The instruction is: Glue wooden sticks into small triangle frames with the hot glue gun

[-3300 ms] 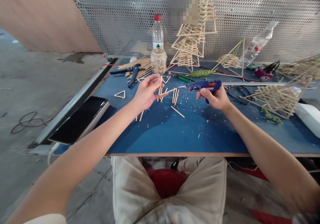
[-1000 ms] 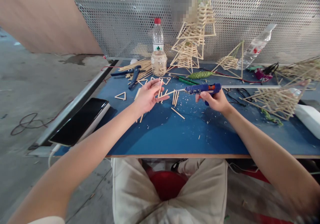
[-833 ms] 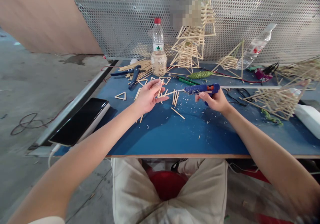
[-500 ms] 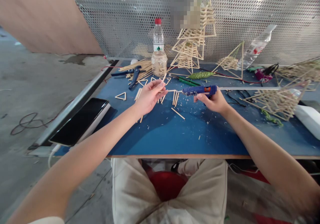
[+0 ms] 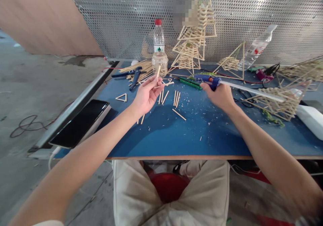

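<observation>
My left hand is closed, pinching thin wooden sticks between thumb and fingers. One points up from the fingertips; whether another pale stick just right of them is also held, I cannot tell. In my right hand is a blue hot glue gun, its nozzle pointing left and a long translucent glue stick coming out of its rear. Below the hands lie short loose sticks and a single slanted stick. A small stick triangle rests farther left.
Blue cutters lie by a bundle of long sticks. Behind stand a red-capped bottle and a tall stick structure against perforated metal. Green pens lie mid-table, a phone at left, another stick structure at right.
The glue gun has moved up and away from the sticks in my left hand, its rear tilting down. My left hand has shifted slightly left, still holding the sticks.
</observation>
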Tool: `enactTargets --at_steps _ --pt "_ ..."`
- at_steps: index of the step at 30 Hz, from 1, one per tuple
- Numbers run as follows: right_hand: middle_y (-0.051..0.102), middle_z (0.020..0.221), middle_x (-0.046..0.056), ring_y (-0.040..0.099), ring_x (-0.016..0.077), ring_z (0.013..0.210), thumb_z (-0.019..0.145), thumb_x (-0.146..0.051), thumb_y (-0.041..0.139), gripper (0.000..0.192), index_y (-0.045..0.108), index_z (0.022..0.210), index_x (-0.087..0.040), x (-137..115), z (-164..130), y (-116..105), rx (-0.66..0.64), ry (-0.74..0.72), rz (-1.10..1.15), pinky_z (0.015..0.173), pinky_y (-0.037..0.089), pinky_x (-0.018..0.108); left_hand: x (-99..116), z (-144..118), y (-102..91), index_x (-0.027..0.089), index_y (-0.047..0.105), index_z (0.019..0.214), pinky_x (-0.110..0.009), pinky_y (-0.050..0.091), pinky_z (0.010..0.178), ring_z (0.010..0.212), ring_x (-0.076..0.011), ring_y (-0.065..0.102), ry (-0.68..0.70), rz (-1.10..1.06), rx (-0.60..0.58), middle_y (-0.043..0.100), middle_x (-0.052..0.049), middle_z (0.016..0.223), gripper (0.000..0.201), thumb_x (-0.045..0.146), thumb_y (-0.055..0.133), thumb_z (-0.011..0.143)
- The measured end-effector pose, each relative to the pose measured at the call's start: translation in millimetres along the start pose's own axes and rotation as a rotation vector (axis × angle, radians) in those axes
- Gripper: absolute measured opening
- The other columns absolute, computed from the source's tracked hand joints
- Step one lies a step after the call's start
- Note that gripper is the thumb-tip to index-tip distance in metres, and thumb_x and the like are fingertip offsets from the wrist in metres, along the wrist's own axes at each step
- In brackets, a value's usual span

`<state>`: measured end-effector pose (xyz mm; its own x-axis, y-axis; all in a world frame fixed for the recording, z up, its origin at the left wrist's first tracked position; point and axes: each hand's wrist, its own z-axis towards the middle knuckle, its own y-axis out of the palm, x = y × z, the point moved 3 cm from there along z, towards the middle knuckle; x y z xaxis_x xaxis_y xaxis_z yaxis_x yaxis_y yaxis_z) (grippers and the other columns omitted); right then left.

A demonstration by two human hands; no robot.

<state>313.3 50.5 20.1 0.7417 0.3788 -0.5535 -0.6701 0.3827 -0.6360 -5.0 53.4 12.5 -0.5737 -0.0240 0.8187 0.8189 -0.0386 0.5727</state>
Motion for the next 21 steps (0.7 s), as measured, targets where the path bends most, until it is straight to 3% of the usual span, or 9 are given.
enactTargets --at_steps 3,6,9,11,13,16,18,20,21 --pt "0.078 0.104 0.014 0.072 0.0359 0.093 0.098 -0.055 0.075 0.032 0.066 0.106 -0.026 -3.5 3.0 -14.4 0.007 -0.056 -0.253 0.080 0.051 0.043 2.8 -2.8 2.4 0.020 0.077 0.098 -0.022 0.069 0.095 0.088 -0.0100 0.080 0.017 0.053 -0.040 0.081 -0.002 0.097 0.008 0.012 0.075 0.100" --pt "0.073 0.127 0.020 0.071 0.0383 0.106 0.097 -0.035 0.068 0.031 0.056 0.123 -0.024 -7.5 0.2 -16.0 -0.190 -0.149 -0.376 0.083 0.051 0.045 2.9 -6.6 5.1 0.020 0.077 0.097 -0.021 0.068 0.089 0.082 -0.0089 0.078 0.009 0.104 -0.066 0.080 -0.001 0.095 0.008 0.013 0.076 0.100" --pt "0.064 0.135 0.022 0.068 0.0400 0.115 0.087 -0.023 0.066 0.041 0.050 0.125 -0.023 -0.2 -4.5 -12.7 -0.417 -0.099 -0.544 0.092 0.051 0.051 2.7 -8.9 6.5 0.020 0.077 0.094 -0.022 0.068 0.085 0.077 -0.0088 0.076 0.017 0.152 -0.110 0.079 -0.001 0.092 0.008 0.013 0.077 0.098" --pt "0.059 0.134 0.022 0.063 0.0423 0.122 0.082 -0.023 0.066 0.045 0.051 0.124 -0.023 7.5 -6.0 -14.1 -0.529 -0.029 -0.628 0.098 0.049 0.056 2.3 -9.3 6.7 0.020 0.077 0.094 -0.024 0.068 0.085 0.076 -0.0095 0.076 0.027 0.190 -0.140 0.079 -0.001 0.092 0.006 0.015 0.079 0.097" --pt "0.058 0.132 0.021 0.059 0.0435 0.128 0.080 -0.023 0.067 0.046 0.054 0.124 -0.023 8.1 -4.8 -18.3 -0.541 -0.046 -0.623 0.101 0.047 0.058 1.7 -9.4 6.8 0.021 0.076 0.095 -0.026 0.068 0.086 0.077 -0.0104 0.077 0.039 0.222 -0.168 0.079 -0.001 0.094 0.005 0.018 0.080 0.097" --pt "0.061 0.136 0.020 0.057 0.0417 0.135 0.089 -0.027 0.065 0.031 0.061 0.119 -0.024 -12.1 -2.2 -23.7 -0.322 -0.224 -0.423 0.109 0.043 0.056 0.4 -9.5 7.1 0.021 0.076 0.096 -0.026 0.067 0.086 0.078 -0.0108 0.077 0.053 0.242 -0.195 0.079 -0.002 0.094 0.003 0.021 0.079 0.097" --pt "0.072 0.111 0.014 0.067 0.0342 0.110 0.096 -0.032 0.065 0.010 0.065 0.103 -0.024 -32.7 -6.2 -16.9 -0.289 -0.309 -0.227 0.100 0.046 0.048 -0.5 -9.9 7.4 0.020 0.076 0.097 -0.025 0.067 0.084 0.077 -0.0105 0.076 0.066 0.245 -0.215 0.079 -0.002 0.093 0.002 0.021 0.078 0.098" --pt "0.076 0.089 0.007 0.066 0.0284 0.086 0.102 -0.042 0.070 0.019 0.069 0.091 -0.026 -52.6 -16.0 1.4 -0.469 -0.377 -0.129 0.087 0.043 0.042 -1.1 -10.4 7.8 0.020 0.076 0.100 -0.024 0.066 0.083 0.077 -0.0105 0.076 0.087 0.254 -0.244 0.079 -0.001 0.092 0.004 0.022 0.078 0.098" --pt "0.077 0.086 0.005 0.066 0.0280 0.085 0.101 -0.046 0.075 0.024 0.070 0.088 -0.026 -61.1 -21.8 11.2 -0.557 -0.412 -0.116 0.086 0.041 0.042 -1.4 -10.6 7.8 0.020 0.075 0.102 -0.025 0.066 0.082 0.076 -0.0107 0.076 0.098 0.263 -0.253 0.080 -0.001 0.091 0.006 0.022 0.078 0.097"
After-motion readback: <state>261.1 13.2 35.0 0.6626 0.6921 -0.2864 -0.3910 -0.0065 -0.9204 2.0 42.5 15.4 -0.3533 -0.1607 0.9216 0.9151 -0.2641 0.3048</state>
